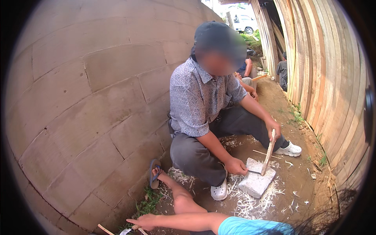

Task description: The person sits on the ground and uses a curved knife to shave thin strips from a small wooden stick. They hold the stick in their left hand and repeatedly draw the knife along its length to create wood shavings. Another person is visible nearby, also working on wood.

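The wearer's left hand (141, 222) reached out low to the ground on a bare forearm with a turquoise sleeve. It rested on a thin wooden stick (105, 229) and a small pale object (125, 231) that lay at its fingertips. The view cut these off, and it could not be told whether the fingers were closed around them or only touching. The right hand was out of sight.

Just above the hand, a bare leg stretched away, its foot in a dark flip-flop (154, 173) set against a grey block wall (78, 109). A patch of grass (147, 203) grew between the hand and the foot.

Farther from the hand and to its right, another person in a patterned grey shirt (199, 98) sat crouched on the dirt. One of that person's hands (274, 131) held a wooden stake (269, 150) upright on a pale stone block (256, 178). The other hand (236, 166) was pressed close to the stake's lower end, holding a thin blade against it. Pale wood shavings (250, 203) lay scattered around the block, well apart from the wearer's hand.

Leaning wooden planks (321, 78) lined the far right side. Beyond the seated person, more people sat along the path.
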A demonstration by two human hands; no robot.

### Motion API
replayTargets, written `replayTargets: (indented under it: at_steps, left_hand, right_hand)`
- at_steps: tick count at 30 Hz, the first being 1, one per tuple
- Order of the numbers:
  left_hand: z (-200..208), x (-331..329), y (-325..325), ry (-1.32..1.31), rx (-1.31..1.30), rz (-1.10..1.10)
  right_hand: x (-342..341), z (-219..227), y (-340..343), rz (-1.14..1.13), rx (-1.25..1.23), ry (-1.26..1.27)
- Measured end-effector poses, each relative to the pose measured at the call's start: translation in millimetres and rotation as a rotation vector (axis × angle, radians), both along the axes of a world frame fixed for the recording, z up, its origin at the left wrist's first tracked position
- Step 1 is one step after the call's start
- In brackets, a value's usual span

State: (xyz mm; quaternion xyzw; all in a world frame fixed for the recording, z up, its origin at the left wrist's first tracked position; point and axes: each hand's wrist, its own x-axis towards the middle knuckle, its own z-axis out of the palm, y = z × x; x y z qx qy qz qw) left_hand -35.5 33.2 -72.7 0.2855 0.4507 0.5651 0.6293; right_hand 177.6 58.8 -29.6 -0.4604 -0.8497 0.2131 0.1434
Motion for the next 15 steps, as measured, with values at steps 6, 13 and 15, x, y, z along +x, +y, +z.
replayTargets:
  at_steps: [6, 13, 15]
  left_hand:
    - [-8, -8, 1, -0.01, 0.006, 0.039]
    - [2, -4, -3, 0.02, 0.01, 0.041]
    - [10, 5, -9, -0.024, 0.018, 0.0]
  right_hand:
    - [-14, -11, -1, 0.049, 0.228, 0.103]
    - [-16, 21, -24, 0.026, 0.316, 0.029]
    - [-14, 23, -28, 0.033, 0.389, 0.021]
